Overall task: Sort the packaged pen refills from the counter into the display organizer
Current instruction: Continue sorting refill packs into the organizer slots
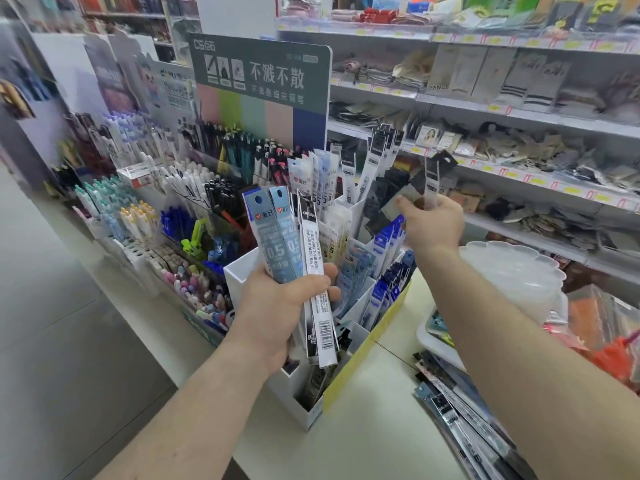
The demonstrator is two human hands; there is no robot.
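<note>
Several refill packs [292, 237] gripped in left hand [277, 306]; right hand [431, 223] pinches one blurred pack [431, 183], probably a refill, label unreadable.

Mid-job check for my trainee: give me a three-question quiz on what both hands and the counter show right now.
1. True or false: the left hand holds several refill packs at once.
2. The right hand pinches: A) one slim pack B) a pen C) nothing.
3. Where do unsorted packs lie? On the ____, lower right.

Key: 1 true. 2 A. 3 counter, where the pile lies, beside the white organizer.
</note>
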